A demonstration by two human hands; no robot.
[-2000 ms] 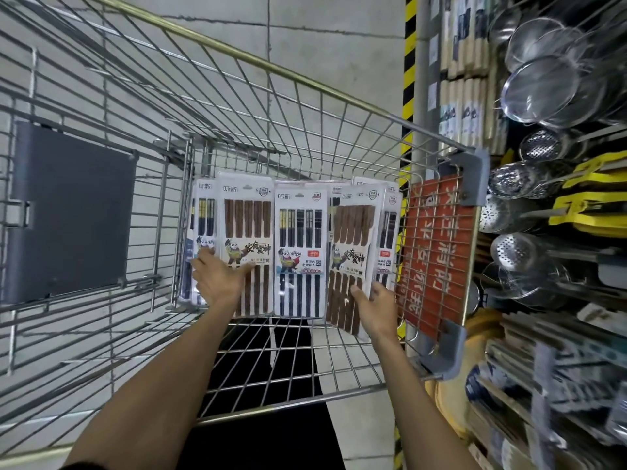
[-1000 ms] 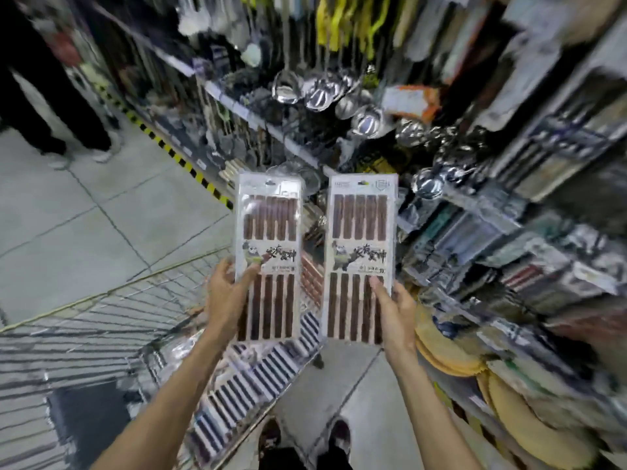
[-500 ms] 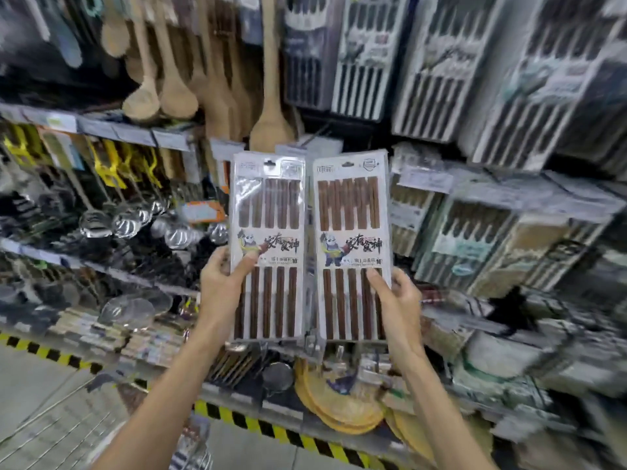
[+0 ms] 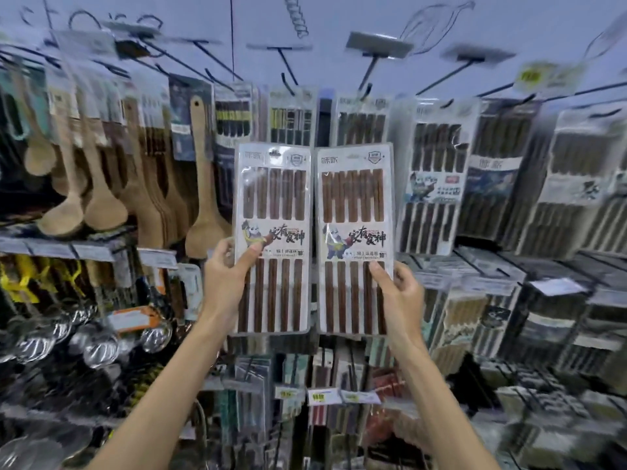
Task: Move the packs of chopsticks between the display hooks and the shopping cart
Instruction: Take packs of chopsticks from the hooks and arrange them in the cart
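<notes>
Gripping one pack apiece, the left hand (image 4: 224, 286) and right hand (image 4: 402, 296) hold the left chopstick pack (image 4: 273, 205) and right chopstick pack (image 4: 353, 198) upright, side by side, before the display hooks (image 4: 286, 70) (neither hung yet); hanging both remains.

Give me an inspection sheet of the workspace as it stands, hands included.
surface: no table in view; pale back panel with display hooks.
job's things: left pack and right pack of brown chopsticks, held upright side by side before the hanging packs; cart not in view.
clutter: wooden spoons, metal ladles, price tags.
grippers: left hand grips the left pack; right hand grips the right pack.
cables: nothing seen.
surroundings: store shelving, blurred.
</notes>
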